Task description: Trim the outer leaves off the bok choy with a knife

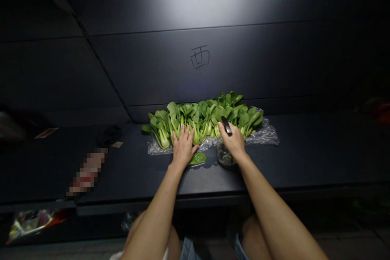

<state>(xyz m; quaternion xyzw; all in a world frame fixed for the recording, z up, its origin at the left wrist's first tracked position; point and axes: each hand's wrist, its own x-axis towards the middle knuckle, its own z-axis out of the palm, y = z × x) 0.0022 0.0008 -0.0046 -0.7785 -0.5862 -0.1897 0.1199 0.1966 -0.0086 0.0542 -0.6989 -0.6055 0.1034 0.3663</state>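
Several heads of bok choy [199, 115] lie in a row with their leaves toward the back panel, on a sheet of clear plastic [265, 134]. My left hand [183, 145] rests with fingers spread over the pale stems left of the middle. A loose green leaf [198, 158] lies on the wet shelf beside that hand. My right hand [233, 140] is closed around what looks like a spray bottle [226, 157], with a clear body and a black head. Its fingers are partly hidden, and the bottle is near the front stems on the right.
The dark shelf [292, 158] has a front edge just above my knees, and a dark panel [158, 65] with a handwritten character rises behind it. On the left lie small cards [46, 133] and a dark crumpled thing [110, 135]. A colourful package [33, 221] sits below the shelf.
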